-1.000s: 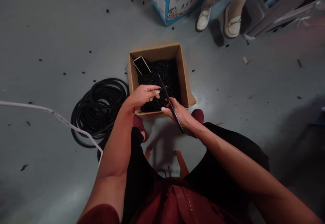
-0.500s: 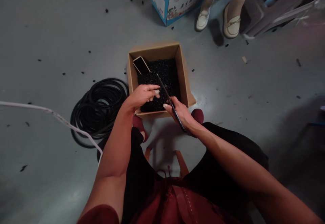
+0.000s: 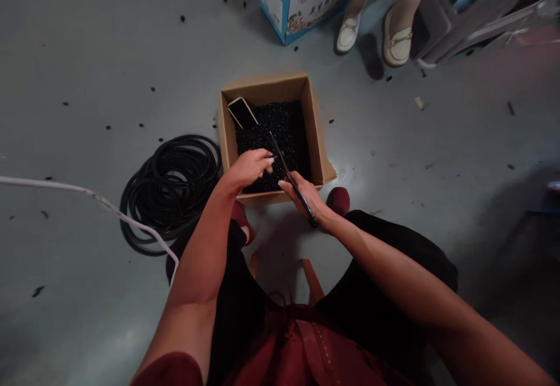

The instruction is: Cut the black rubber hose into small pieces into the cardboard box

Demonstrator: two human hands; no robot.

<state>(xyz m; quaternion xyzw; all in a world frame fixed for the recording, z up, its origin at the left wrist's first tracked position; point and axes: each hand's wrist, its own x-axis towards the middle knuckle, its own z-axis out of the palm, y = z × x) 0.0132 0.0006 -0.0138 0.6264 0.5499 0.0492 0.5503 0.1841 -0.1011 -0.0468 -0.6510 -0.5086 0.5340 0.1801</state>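
Slender black tool (image 3: 291,179) being gripped by right hand (image 3: 301,196), tip angled over black granules (image 3: 280,123) in cardboard carton (image 3: 262,90); left hand (image 3: 249,167) (half-closed, apparently empty) being held above.

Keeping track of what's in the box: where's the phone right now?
In the head view, the phone sits in the far left corner of the cardboard box, on the black granules, just beyond the person's left hand.

Dim light, corners darkest; glare on the floor (image 3: 122,339) lower left, my shadow (image 3: 280,246) bottom centre, edges stretched.
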